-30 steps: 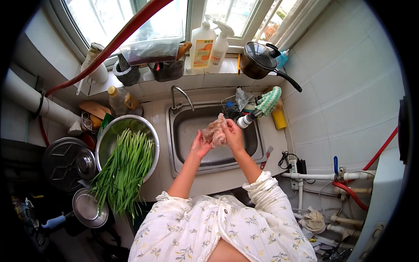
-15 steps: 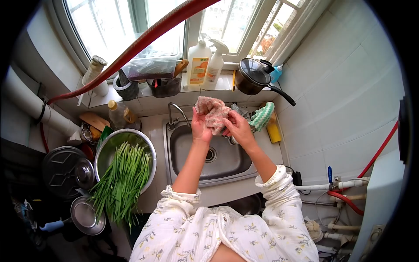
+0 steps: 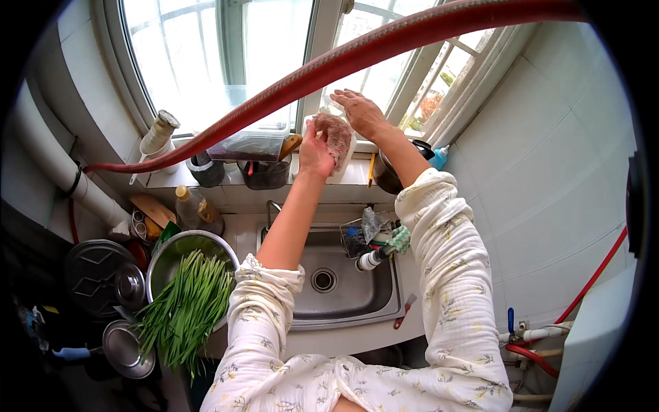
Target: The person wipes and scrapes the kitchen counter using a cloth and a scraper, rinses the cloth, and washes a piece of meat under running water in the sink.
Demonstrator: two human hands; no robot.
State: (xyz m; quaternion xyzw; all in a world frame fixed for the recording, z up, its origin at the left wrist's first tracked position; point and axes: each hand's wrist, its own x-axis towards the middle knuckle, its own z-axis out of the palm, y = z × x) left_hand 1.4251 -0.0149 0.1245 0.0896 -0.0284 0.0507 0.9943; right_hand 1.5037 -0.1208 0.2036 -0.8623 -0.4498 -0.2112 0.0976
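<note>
My left hand (image 3: 316,151) holds a crumpled pinkish-brown cloth (image 3: 335,136) up in front of the bottles on the window sill. My right hand (image 3: 360,113) is raised just to the right of the cloth, its fingers stretched out over the top of a white bottle; nothing shows in its grip. Below both arms lies the steel sink (image 3: 322,257), its drain uncovered. The faucet (image 3: 272,211) is partly hidden behind my left forearm.
A steel bowl (image 3: 159,275) of long green stalks (image 3: 189,305) stands left of the sink. A red hose (image 3: 329,65) crosses high in front. A lidded pot (image 3: 388,173) sits on the sill. A wire rack (image 3: 351,237) is at the sink's back right.
Both hands have risen from over the sink to the window sill. My right hand has let go of the cloth and spread its fingers, while the left keeps it.
</note>
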